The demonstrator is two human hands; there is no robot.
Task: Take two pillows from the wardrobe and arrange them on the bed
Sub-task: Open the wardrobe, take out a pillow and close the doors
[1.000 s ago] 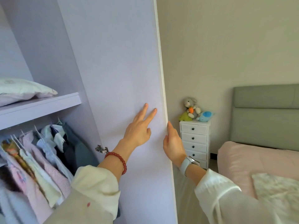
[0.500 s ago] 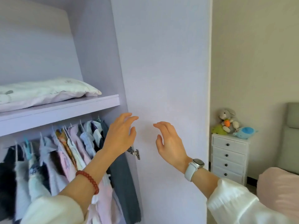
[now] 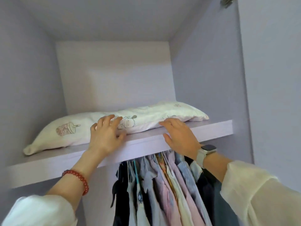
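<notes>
Pillow (image 3: 146, 116) lies flat on the wardrobe shelf (image 3: 203, 130), above hanging clothes (image 3: 162, 185); left hand (image 3: 105, 136) and right hand (image 3: 180, 137) reach its near edge, fingers spread, gripping nothing; soft, light, floppy, so best pinched along that edge.

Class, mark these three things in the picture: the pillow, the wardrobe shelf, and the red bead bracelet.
pillow (image 3: 146, 119), head view, middle of its printed top.
wardrobe shelf (image 3: 211, 129), head view, bare front edge.
red bead bracelet (image 3: 80, 178), head view, beads on the left wrist.
</notes>
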